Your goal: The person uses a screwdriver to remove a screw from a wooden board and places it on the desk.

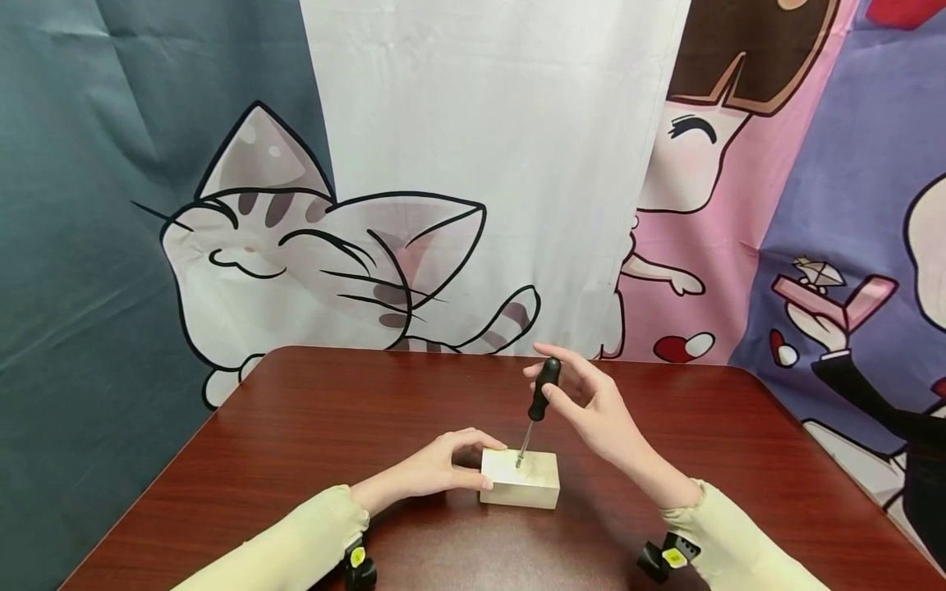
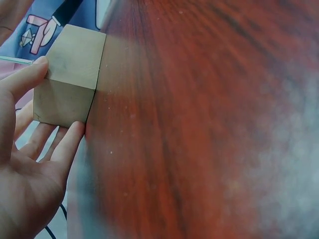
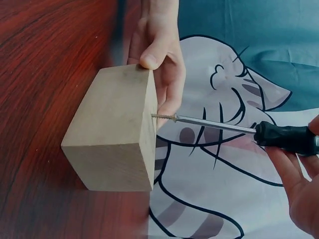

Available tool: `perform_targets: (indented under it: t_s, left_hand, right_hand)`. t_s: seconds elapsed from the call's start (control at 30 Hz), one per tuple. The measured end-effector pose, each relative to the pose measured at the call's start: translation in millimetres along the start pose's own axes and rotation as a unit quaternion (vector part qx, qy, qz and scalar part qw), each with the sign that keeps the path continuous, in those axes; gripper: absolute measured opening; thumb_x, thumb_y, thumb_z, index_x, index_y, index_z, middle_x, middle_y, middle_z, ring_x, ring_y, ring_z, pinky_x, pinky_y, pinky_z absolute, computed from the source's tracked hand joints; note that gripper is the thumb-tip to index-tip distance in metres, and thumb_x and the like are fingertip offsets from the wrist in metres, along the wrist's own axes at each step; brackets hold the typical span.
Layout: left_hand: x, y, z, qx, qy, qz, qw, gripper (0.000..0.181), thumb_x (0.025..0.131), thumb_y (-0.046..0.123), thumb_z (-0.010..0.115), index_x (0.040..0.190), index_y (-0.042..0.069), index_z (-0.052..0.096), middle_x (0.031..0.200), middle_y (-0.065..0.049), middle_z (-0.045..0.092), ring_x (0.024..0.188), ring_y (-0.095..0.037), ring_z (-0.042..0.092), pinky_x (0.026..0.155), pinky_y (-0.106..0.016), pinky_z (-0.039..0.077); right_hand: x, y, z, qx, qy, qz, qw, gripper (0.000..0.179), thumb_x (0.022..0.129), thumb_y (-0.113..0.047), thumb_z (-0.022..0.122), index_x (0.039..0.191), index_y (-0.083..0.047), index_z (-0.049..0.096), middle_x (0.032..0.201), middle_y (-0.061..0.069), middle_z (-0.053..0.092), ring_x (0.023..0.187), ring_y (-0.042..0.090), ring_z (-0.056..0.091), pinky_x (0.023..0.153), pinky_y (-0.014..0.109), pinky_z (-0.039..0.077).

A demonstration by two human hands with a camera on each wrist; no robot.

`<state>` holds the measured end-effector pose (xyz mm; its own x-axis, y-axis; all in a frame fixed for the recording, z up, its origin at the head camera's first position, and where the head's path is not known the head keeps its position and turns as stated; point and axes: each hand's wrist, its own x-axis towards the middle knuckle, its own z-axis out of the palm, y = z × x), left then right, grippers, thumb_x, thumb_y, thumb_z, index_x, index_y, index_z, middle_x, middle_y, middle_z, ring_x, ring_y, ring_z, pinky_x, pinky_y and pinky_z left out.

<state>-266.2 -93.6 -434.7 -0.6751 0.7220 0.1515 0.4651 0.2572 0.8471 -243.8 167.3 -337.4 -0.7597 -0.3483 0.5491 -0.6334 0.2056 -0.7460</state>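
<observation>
On the table sits a pale wooden block [image 1: 521,494], and my left hand [image 1: 436,468] grips its left end between thumb and fingers. A screw [image 3: 163,117] stands partly sunk in the block's top face, some of its thread showing in the right wrist view. My right hand [image 1: 602,414] pinches the black handle of a screwdriver [image 1: 545,389] with thumb and fingers. The screwdriver leans slightly right in the head view, its metal shaft [image 3: 214,123] meeting the screw head. In the left wrist view, the thumb [image 2: 35,74] presses one side of the block while fingertips touch another.
The reddish-brown wooden table [image 1: 332,410] extends around the block on all sides. Behind its far edge hangs a cloth backdrop [image 1: 480,123] with cartoon figures. A small black wrist camera [image 1: 360,566] sits under the left sleeve, another [image 1: 665,558] under the right.
</observation>
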Motion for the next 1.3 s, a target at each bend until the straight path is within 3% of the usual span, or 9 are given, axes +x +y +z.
perform_targets:
  t_s: [0.17, 0.33, 0.6, 0.73, 0.9, 1.1, 1.3]
  left_hand:
    - [0.5, 0.4, -0.2, -0.003, 0.0, -0.005, 1.0, 0.043, 0.089, 0.025, 0.074, 0.13, 0.02, 0.061, 0.123, -0.005, 0.065, 0.107, -0.008, 0.065, 0.097, -0.029, 0.05]
    - [0.5, -0.1, 0.1, -0.007, 0.0, -0.003, 1.0, 0.043, 0.089, 0.023, 0.074, 0.13, 0.019, 0.061, 0.123, -0.006, 0.066, 0.107, -0.01, 0.065, 0.097, -0.029, 0.051]
    - [0.8, -0.4, -0.1, -0.002, -0.001, -0.008, 1.0, 0.043, 0.089, 0.025, 0.075, 0.13, 0.023, 0.061, 0.124, -0.001, 0.065, 0.108, -0.008, 0.065, 0.097, -0.027, 0.05]
    - [0.5, -0.3, -0.1, 0.001, -0.001, -0.017, 0.9998, 0.043, 0.089, 0.025, 0.075, 0.13, 0.025, 0.061, 0.124, 0.002, 0.064, 0.108, -0.006, 0.064, 0.098, -0.026, 0.049]
    - [-0.3, 2.4, -0.3, -0.002, 0.0, -0.01, 1.0, 0.044, 0.089, 0.025, 0.074, 0.13, 0.021, 0.061, 0.123, -0.003, 0.066, 0.109, -0.009, 0.064, 0.098, -0.028, 0.05]
    - [-1.1, 4.5, -0.4, -0.005, 0.001, -0.01, 0.9999, 0.044, 0.089, 0.025, 0.074, 0.13, 0.019, 0.061, 0.123, -0.005, 0.066, 0.11, -0.01, 0.065, 0.099, -0.03, 0.05]
    - [-0.9, 4.3, -0.2, -0.002, 0.001, -0.01, 0.9999, 0.044, 0.089, 0.026, 0.074, 0.13, 0.019, 0.061, 0.123, -0.005, 0.066, 0.109, -0.01, 0.064, 0.099, -0.03, 0.05]
  right_hand:
    - [1.7, 0.9, 1.2, 0.022, -0.013, -0.029, 0.9993, 0.043, 0.097, 0.001, 0.057, 0.137, -0.013, 0.052, 0.118, 0.002, 0.071, 0.101, 0.014, 0.07, 0.085, 0.026, 0.056]
    - [1.9, 2.1, 2.5, 0.04, -0.004, -0.031, 0.9987, 0.036, 0.096, 0.004, 0.057, 0.13, -0.005, 0.057, 0.121, -0.001, 0.069, 0.103, 0.018, 0.07, 0.086, 0.027, 0.056]
    - [5.2, -2.1, 4.2, 0.004, 0.047, 0.023, 0.9987, 0.028, 0.09, -0.014, 0.073, 0.117, -0.016, 0.068, 0.1, 0.002, 0.064, 0.066, 0.016, 0.065, 0.066, 0.026, 0.053]
    - [7.2, -4.2, 2.7, -0.003, 0.039, 0.041, 0.9984, 0.028, 0.09, -0.017, 0.073, 0.117, -0.021, 0.069, 0.096, 0.003, 0.066, 0.069, 0.018, 0.066, 0.069, 0.026, 0.054]
    - [7.5, -5.5, -0.2, -0.009, 0.026, 0.044, 0.9987, 0.036, 0.092, -0.017, 0.071, 0.127, -0.021, 0.067, 0.106, 0.001, 0.07, 0.086, 0.012, 0.071, 0.08, 0.023, 0.055]
    - [7.8, -4.7, -1.4, 0.0, 0.001, 0.02, 0.9998, 0.043, 0.095, -0.012, 0.065, 0.136, -0.021, 0.059, 0.112, 0.004, 0.073, 0.104, 0.01, 0.071, 0.092, 0.022, 0.053]
    - [8.4, -3.5, -0.2, 0.028, -0.022, -0.021, 0.9991, 0.038, 0.097, -0.004, 0.059, 0.134, -0.012, 0.056, 0.113, 0.003, 0.072, 0.106, 0.012, 0.07, 0.092, 0.024, 0.054]
